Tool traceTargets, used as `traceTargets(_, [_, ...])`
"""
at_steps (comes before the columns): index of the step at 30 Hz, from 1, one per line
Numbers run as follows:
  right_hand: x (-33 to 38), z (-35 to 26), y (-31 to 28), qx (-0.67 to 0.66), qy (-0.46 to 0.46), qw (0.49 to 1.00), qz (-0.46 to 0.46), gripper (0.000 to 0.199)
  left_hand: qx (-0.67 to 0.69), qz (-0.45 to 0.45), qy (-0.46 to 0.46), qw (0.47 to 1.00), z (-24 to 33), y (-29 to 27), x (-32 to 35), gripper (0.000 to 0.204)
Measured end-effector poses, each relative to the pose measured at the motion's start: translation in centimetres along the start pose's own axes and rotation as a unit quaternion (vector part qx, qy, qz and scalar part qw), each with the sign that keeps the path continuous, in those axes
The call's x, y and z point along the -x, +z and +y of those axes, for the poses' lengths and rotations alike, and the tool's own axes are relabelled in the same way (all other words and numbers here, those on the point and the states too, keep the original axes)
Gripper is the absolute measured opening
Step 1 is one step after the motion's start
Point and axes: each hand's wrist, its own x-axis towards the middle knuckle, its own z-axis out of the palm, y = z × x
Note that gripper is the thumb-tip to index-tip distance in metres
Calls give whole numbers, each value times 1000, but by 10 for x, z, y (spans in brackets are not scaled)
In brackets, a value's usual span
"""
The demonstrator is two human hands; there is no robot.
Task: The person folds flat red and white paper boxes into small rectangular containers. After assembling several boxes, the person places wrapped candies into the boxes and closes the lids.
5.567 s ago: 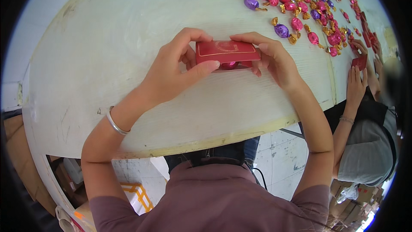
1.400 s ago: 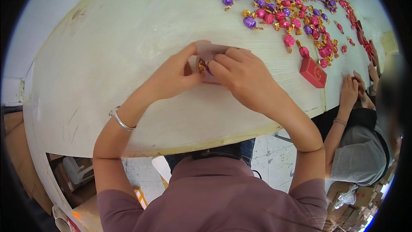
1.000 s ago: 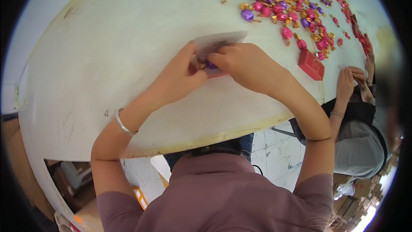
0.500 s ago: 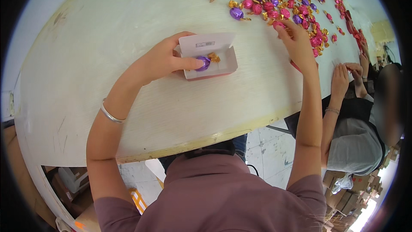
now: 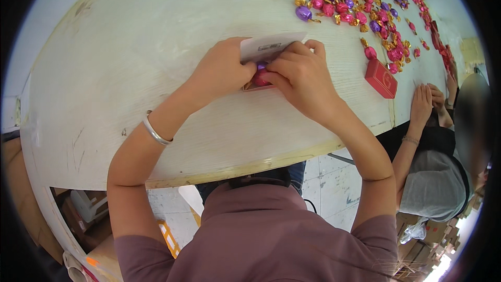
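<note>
My left hand grips the left side of a small candy box, white inside, whose flap stands up at the back. Its fingers are closed round the box, with the thumb at the opening. Over the box's right side is my right hand, its fingers closed and pressing a red foil-wrapped candy into the opening. Just behind that, a purple candy shows in part inside the box. Most of the box's inside and its right end are hidden by my hands.
Loose purple candies and red candies with gold twisted ends spread over the far right of the white table. A red box lies to the right. Beyond it are a co-worker's hands at the table edge.
My right hand has come left from the candy pile to the box, bringing a red candy. My left hand still holds the box. The red box at right is now uncovered.
</note>
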Motion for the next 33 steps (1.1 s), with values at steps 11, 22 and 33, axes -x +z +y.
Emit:
traceTargets(11, [-10,2,-11,75,-8,989,-126,8,37,8,-12,999,2,1,6,24])
traceTargets(22, [-2,8,-10,99,-60,987,-108,16,-37,93,-24,995,6,10,5,23])
traceTargets(33, [-9,19,-8,50,-96,983,-150,26,-6,-21,7,1000,4,4,5,41])
